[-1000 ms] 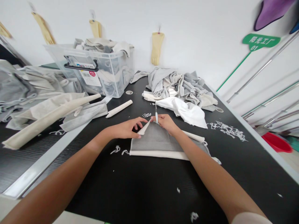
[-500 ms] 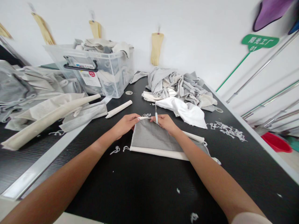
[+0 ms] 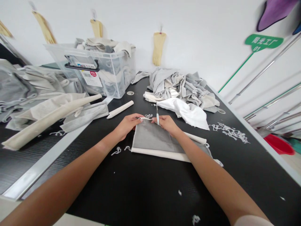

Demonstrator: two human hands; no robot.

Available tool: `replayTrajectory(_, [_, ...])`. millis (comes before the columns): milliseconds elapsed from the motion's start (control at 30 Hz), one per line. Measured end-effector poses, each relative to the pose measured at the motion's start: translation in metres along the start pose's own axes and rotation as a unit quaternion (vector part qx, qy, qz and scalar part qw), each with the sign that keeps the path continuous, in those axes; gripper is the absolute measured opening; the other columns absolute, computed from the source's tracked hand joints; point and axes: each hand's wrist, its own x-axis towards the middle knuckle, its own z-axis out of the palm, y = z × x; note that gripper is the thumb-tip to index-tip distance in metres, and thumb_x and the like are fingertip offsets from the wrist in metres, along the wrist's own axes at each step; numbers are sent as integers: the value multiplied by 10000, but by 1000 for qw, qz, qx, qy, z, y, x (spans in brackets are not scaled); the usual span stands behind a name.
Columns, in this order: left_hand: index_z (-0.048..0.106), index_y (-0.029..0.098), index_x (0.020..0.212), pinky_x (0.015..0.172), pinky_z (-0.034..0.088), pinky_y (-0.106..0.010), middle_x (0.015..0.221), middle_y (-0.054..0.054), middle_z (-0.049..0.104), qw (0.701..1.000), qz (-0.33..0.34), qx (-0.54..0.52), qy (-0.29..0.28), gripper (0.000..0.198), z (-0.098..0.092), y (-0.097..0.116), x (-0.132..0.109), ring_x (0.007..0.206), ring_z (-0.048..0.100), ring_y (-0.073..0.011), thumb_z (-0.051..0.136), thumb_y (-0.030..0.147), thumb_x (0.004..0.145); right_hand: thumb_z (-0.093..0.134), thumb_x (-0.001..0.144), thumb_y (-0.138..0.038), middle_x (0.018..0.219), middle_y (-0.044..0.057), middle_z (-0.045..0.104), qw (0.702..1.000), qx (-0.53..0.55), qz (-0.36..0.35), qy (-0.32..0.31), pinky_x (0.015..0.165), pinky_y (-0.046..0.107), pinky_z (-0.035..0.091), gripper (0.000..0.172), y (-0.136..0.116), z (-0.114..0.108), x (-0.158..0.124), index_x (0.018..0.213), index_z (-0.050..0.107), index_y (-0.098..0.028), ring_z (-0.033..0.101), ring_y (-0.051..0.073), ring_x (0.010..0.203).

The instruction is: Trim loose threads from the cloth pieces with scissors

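Observation:
A grey cloth (image 3: 152, 138) with cream rolled edges lies on the black table (image 3: 141, 188). My left hand (image 3: 129, 124) pinches the cloth's cream upper edge near its left corner. Close by on the right, my right hand (image 3: 166, 122) grips the same edge and also holds a small tool with a pale handle (image 3: 157, 118), its thin metal tip pointing away from me. A short stretch of the cream edge shows between the two hands. The cloth's lower roll (image 3: 160, 153) has loose threads at its ends.
A clear bin (image 3: 117, 75) full of grey cloths stands at the back left, beside piled cloths (image 3: 47, 81). More grey cloths (image 3: 164, 81) and a white cloth (image 3: 185, 113) lie beyond my hands. Thread scraps (image 3: 230, 131) lie at right. A cream roll (image 3: 121, 109) rests left of centre.
My left fingers have shifted very slightly along the cream edge. Otherwise the view has moved only a little, and both hands keep their hold.

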Motion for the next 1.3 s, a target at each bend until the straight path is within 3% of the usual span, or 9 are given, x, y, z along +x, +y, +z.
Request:
replayTrajectory(100, [750, 190, 988, 551, 346, -240, 741, 9, 629, 1000, 12, 2, 27, 376, 3, -2, 2, 596, 489, -115, 772, 534, 837, 719, 835, -652, 536, -52, 403, 1000, -2, 0, 1, 574, 293, 220, 540, 2, 0, 1, 945, 849, -139, 291, 109, 550])
replayTrajectory(233, [674, 196, 865, 628, 447, -252, 760, 12, 629, 998, 29, -21, 48, 385, 6, -3, 1, 668, 556, -138, 732, 577, 872, 732, 830, -664, 533, -57, 380, 1000, -3, 5, 1, 574, 295, 210, 546, 1, 0, 1, 942, 850, -143, 298, 112, 551])
replayTrajectory(533, [750, 194, 1098, 623, 448, -255, 933, -40, 717, 998, 33, 2, 55, 398, 4, -6, 7, 762, 617, -173, 742, 512, 860, 721, 819, -679, 541, -53, 383, 1000, -8, 1, 0, 574, 293, 211, 566, 0, 0, 1, 944, 853, -143, 291, 115, 563])
replayTrajectory(667, [748, 204, 1050, 558, 392, -252, 849, -18, 686, 996, 46, 29, 68, 384, 4, -7, 9, 664, 563, -152, 708, 548, 884, 720, 817, -669, 544, -52, 382, 1000, -4, 0, 4, 563, 289, 209, 555, 0, 0, 2, 927, 850, -141, 286, 113, 561])
replayTrajectory(800, [724, 204, 982, 602, 412, -260, 811, 1, 668, 993, 77, 49, 79, 354, 5, -8, 10, 682, 566, -154, 680, 548, 907, 698, 845, -654, 569, -39, 418, 1000, -15, -8, 11, 559, 290, 212, 538, -3, 0, 2, 916, 842, -140, 298, 116, 570])
replayTrajectory(933, [723, 189, 968, 743, 467, -280, 908, -23, 717, 989, 118, 64, 67, 318, 8, -10, 13, 828, 633, -182, 675, 499, 918, 678, 871, -618, 648, -11, 519, 990, -79, -79, 87, 583, 295, 259, 487, -7, 4, 0, 890, 826, -155, 364, 138, 625])
replayTrajectory(1033, [721, 187, 981, 717, 459, -283, 886, -30, 718, 985, 136, 91, 49, 303, 11, -12, 13, 802, 631, -187, 692, 479, 906, 651, 904, -562, 663, -11, 534, 977, -115, -122, 132, 590, 297, 279, 414, -10, 9, -3, 897, 814, -181, 378, 145, 630])
replayTrajectory(1167, [713, 195, 987, 585, 354, -265, 683, 23, 606, 975, 157, 150, 36, 289, 18, -15, 9, 611, 508, -141, 664, 474, 931, 632, 918, -531, 627, -14, 493, 972, -148, -136, 121, 581, 302, 275, 388, -12, 17, -6, 818, 781, -186, 371, 147, 612])
replayTrajectory(1300, [717, 202, 984, 598, 363, -261, 712, 19, 637, 969, 172, 172, 38, 281, 22, -15, 6, 632, 526, -143, 646, 471, 945, 647, 906, -544, 633, -13, 481, 978, -123, -135, 98, 576, 302, 267, 401, -10, 20, -6, 838, 792, -176, 355, 144, 612])
